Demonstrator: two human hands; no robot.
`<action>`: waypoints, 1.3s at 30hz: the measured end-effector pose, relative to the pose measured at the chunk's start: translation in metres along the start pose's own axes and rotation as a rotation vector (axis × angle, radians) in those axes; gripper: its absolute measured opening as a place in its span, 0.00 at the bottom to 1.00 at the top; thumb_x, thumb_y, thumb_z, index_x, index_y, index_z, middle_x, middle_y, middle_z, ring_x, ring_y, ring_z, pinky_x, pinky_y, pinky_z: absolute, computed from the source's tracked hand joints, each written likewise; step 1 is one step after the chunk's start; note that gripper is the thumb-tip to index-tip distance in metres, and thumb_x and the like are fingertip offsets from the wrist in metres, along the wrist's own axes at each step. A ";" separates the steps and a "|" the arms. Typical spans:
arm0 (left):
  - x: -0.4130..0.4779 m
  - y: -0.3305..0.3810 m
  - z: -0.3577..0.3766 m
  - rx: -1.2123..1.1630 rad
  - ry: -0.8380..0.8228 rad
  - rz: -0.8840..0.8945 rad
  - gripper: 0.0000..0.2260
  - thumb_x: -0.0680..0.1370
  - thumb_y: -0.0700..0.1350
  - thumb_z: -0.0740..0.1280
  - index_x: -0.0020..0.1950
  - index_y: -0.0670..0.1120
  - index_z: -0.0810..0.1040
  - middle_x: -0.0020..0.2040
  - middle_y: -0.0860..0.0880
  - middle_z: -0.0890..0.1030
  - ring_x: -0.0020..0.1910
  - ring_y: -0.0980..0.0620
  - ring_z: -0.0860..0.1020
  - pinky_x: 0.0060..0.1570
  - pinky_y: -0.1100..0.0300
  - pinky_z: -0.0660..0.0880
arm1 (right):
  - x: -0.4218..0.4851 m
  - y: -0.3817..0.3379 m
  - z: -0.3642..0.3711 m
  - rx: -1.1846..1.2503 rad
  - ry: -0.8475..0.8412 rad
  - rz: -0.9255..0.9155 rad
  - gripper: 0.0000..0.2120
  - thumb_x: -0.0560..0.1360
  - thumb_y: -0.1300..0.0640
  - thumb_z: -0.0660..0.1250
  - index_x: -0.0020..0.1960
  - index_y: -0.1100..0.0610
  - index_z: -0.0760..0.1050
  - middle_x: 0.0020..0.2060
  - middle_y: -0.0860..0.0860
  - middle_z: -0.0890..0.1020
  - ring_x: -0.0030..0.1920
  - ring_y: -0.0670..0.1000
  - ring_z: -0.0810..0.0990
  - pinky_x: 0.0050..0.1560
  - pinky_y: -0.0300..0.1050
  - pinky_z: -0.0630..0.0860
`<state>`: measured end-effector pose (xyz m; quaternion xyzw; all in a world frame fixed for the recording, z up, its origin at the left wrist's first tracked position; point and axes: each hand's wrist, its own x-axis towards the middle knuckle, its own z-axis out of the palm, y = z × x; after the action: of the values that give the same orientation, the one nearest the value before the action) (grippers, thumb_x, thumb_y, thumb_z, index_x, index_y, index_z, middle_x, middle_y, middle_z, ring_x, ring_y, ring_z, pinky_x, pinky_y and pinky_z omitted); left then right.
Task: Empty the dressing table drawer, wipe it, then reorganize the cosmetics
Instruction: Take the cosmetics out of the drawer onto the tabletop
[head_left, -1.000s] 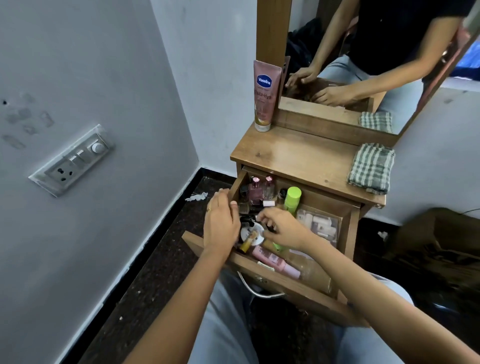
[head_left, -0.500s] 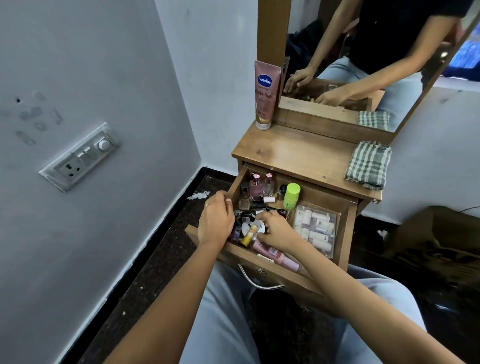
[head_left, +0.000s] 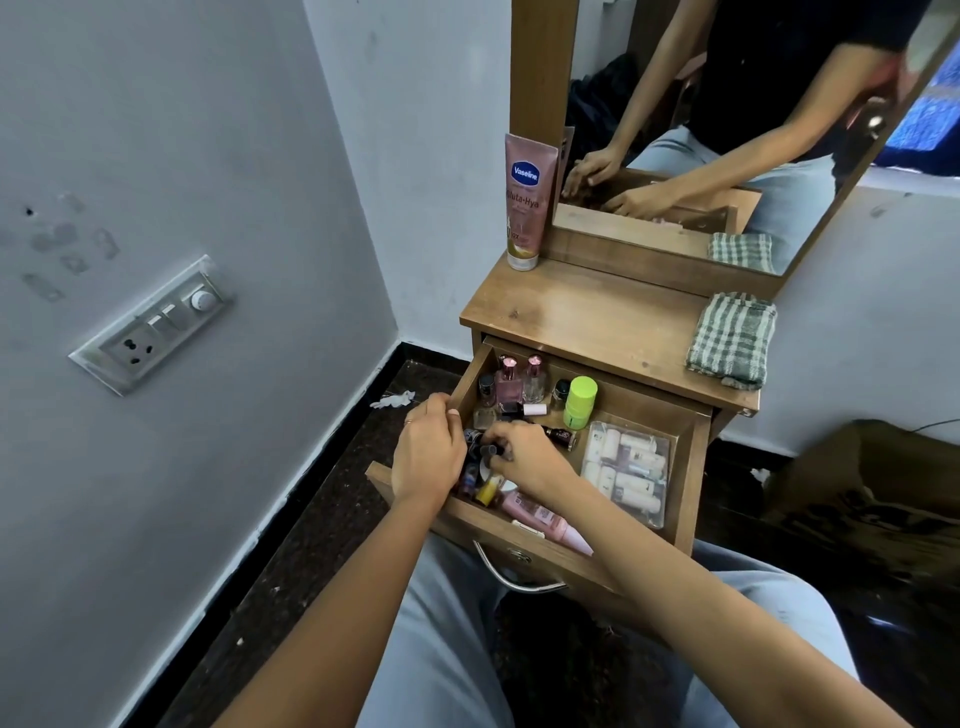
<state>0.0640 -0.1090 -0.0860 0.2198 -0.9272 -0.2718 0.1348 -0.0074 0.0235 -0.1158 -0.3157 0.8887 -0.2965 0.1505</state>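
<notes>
The wooden drawer (head_left: 693, 467) of the dressing table stands pulled out over my lap, full of cosmetics. My left hand (head_left: 428, 457) lies over the drawer's left wall with its fingers curled down around it; what is under the palm is hidden. My right hand (head_left: 527, 460) reaches into the left part and pinches a small dark tube (head_left: 488, 450). Around them lie perfume bottles (head_left: 509, 384), a green stick (head_left: 579, 402), a yellow bottle (head_left: 488, 491), a pink tube (head_left: 540, 519) and a clear case of small tubes (head_left: 628, 467).
On the tabletop (head_left: 597, 317) stand a pink Vaseline tube (head_left: 527, 202) at the back left and a folded checked cloth (head_left: 732, 340) at the right. A mirror rises behind. A wall with a switch panel (head_left: 150, 325) is close on the left; a brown box (head_left: 872, 493) sits right.
My right hand has shifted from the white round item toward the drawer's left side and now pinches the dark tube. My left hand has stayed at the left wall.
</notes>
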 end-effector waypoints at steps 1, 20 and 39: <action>0.000 0.000 0.000 0.000 0.003 -0.001 0.11 0.83 0.44 0.57 0.62 0.44 0.74 0.55 0.44 0.80 0.56 0.47 0.77 0.46 0.54 0.77 | 0.000 0.000 0.000 0.002 -0.002 0.006 0.14 0.74 0.61 0.68 0.59 0.56 0.77 0.53 0.55 0.79 0.45 0.48 0.75 0.45 0.41 0.73; -0.002 0.000 -0.001 -0.018 0.031 0.004 0.11 0.83 0.44 0.57 0.62 0.44 0.74 0.56 0.43 0.80 0.55 0.46 0.78 0.44 0.57 0.74 | 0.005 0.007 -0.024 0.207 0.323 0.063 0.13 0.75 0.63 0.68 0.59 0.57 0.75 0.48 0.49 0.77 0.45 0.46 0.76 0.49 0.39 0.76; -0.003 0.001 -0.003 -0.006 0.025 0.009 0.12 0.83 0.44 0.57 0.63 0.43 0.74 0.56 0.43 0.80 0.56 0.46 0.78 0.47 0.55 0.76 | 0.040 -0.001 -0.032 -0.383 0.223 0.028 0.18 0.75 0.59 0.68 0.62 0.58 0.68 0.56 0.56 0.77 0.59 0.58 0.74 0.47 0.51 0.74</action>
<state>0.0673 -0.1078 -0.0831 0.2184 -0.9256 -0.2712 0.1481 -0.0513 0.0108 -0.0939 -0.2913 0.9443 -0.1531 -0.0074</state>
